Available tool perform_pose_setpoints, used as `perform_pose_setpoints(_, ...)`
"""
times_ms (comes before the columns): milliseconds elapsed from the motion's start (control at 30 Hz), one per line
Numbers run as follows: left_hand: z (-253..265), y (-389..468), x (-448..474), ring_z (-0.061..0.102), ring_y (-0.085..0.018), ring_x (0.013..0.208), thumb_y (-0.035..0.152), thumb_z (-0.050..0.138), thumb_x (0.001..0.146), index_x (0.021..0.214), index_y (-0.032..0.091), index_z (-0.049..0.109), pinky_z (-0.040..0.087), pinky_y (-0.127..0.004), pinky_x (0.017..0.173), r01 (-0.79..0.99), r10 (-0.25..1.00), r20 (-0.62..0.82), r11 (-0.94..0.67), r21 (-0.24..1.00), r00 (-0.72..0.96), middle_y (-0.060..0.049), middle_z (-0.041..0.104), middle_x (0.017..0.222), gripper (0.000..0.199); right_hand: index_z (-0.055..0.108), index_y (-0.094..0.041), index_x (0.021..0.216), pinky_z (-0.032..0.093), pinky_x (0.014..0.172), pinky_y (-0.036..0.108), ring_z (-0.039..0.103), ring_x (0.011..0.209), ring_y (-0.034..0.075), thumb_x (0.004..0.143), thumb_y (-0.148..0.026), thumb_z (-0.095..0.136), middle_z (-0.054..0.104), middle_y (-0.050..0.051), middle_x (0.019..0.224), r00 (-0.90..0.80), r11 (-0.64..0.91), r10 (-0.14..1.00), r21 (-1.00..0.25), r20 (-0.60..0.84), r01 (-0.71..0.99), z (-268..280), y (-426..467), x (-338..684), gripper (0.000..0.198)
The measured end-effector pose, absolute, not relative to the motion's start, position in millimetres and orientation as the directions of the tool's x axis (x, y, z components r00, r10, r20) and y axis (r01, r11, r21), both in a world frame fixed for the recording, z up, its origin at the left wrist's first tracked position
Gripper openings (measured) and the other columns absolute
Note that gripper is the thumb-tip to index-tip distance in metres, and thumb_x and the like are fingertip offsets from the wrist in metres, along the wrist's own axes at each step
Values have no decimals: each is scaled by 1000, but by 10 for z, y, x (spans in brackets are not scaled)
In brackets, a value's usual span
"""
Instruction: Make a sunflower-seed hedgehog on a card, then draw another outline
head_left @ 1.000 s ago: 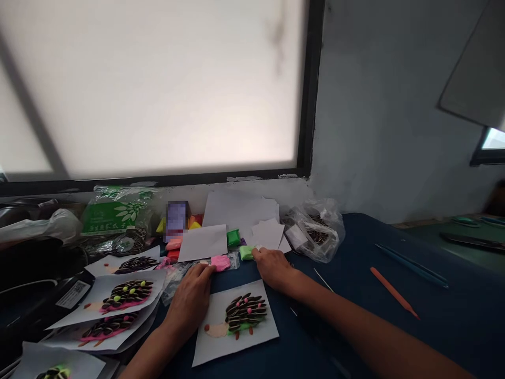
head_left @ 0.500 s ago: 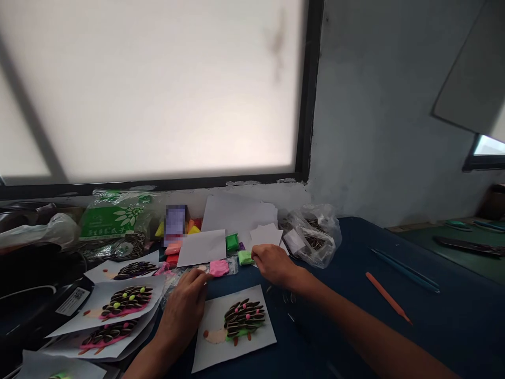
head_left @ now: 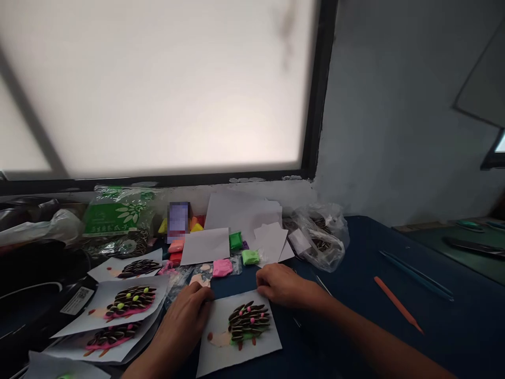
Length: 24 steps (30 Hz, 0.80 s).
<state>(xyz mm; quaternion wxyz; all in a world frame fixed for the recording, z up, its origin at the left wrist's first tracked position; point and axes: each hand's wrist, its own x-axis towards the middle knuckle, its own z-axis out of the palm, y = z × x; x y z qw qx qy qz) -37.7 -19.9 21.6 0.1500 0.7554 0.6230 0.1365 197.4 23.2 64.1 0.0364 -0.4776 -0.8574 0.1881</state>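
Observation:
A white card [head_left: 215, 363] lies in front of me, bearing a hedgehog of dark striped seeds [head_left: 249, 320] with pink dots, a green base and a pale clay face. My left hand [head_left: 189, 308] rests palm down along the card's left edge, fingers stretched forward beside a piece of pale clay [head_left: 200, 279]. At the card's far right corner is my right hand [head_left: 282, 284], its fingers curled together; what they hold, if anything, is hidden. A thin shiny strip [head_left: 323, 284] shows behind that wrist. Close behind the hands lie pink clay [head_left: 223, 267] and light green clay [head_left: 250, 257].
Finished hedgehog cards [head_left: 130, 300] overlap at left. Behind are a green seed bag [head_left: 114, 216], blank paper [head_left: 207, 246], a dark green clay pack [head_left: 235, 240] and a clear bag with seeds [head_left: 321, 242]. An orange tool [head_left: 398, 304] and blue tweezers [head_left: 416, 275] lie right.
My right hand has drawn back from the light green clay toward the card's far right corner. The left hand stays by the card. The view has shifted slightly.

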Motion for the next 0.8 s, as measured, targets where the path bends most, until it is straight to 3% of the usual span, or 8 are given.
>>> perform_pose_setpoints(167, 220, -217, -341, 56, -24, 90, 15, 39, 86, 79, 19, 58, 44, -34, 77, 926, 983, 42, -183, 330, 179, -8, 59, 93, 20, 67, -16, 84, 34, 58, 22, 60, 77, 17, 86, -15, 53, 70, 7, 89, -533, 460, 840, -389, -98, 798, 583, 256, 1934, 14)
perform_pose_setpoints(367, 179, -197, -346, 56, -24, 88, 15, 38, 84, 76, 21, 51, 44, -34, 76, 916, 984, 27, -172, 362, 174, -7, 58, 89, 17, 64, -15, 90, 31, 57, 23, 58, 70, 16, 90, -16, 48, 68, 7, 83, -503, 450, 863, -389, -39, 804, 458, 272, 1935, 16)
perform_pose_setpoints(633, 206, -197, -425, 61, -24, 88, 17, 40, 82, 107, 21, 57, 45, -33, 76, 849, 992, -5, -107, 518, 128, -7, 65, 96, 31, 63, -15, 96, 34, 60, 24, 60, 75, 18, 92, -14, 45, 69, 8, 86, -476, 435, 879, -405, -1, 804, 390, 287, 1918, 19)
perform_pose_setpoints(800, 295, -231, -452, 63, -24, 70, 26, 46, 81, 95, 21, 62, 40, -29, 59, 880, 996, -47, -44, 473, 75, -5, 68, 77, 22, 63, -15, 94, 34, 61, 23, 60, 75, 17, 92, -14, 46, 69, 7, 86, -453, 413, 892, -407, 0, 815, 393, 298, 1922, 18)
